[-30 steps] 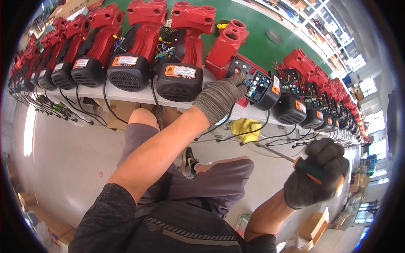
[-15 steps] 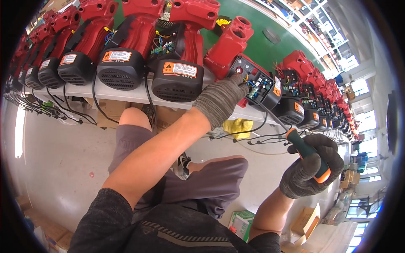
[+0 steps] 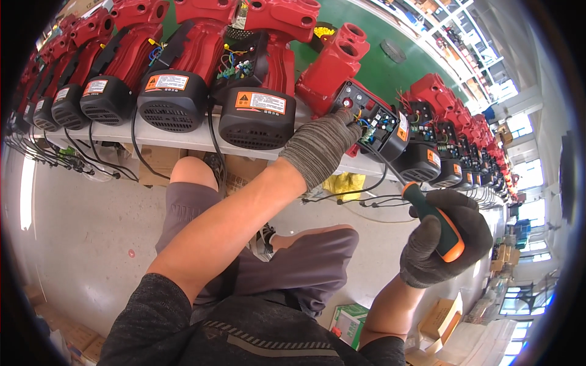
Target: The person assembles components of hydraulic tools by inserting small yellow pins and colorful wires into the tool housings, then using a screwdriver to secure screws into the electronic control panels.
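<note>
A red pump (image 3: 326,73) on the bench has its black control box (image 3: 390,146) uncovered, showing a circuit board and coloured wires. My left hand (image 3: 320,149), in a grey knit glove, reaches to the near edge of that box. Its fingers are drawn together by the wires; what they pinch is hidden. My right hand (image 3: 470,226), gloved too, is wrapped round the green and orange handle of a screwdriver (image 3: 438,224). The thin shaft runs up and left to the box near my left fingers. Where its tip rests is too small to tell.
More red pumps with black end covers (image 3: 256,119) line the bench (image 3: 201,139) on both sides. Black power cables (image 3: 139,152) hang off its front edge. Below are cardboard boxes (image 3: 160,161) and a yellow bag (image 3: 345,185). A green box (image 3: 349,323) sits by my right arm.
My right hand has shifted slightly left, and the screwdriver handle has moved left and stands a little steeper. My left hand stays nearly in place at the box.
</note>
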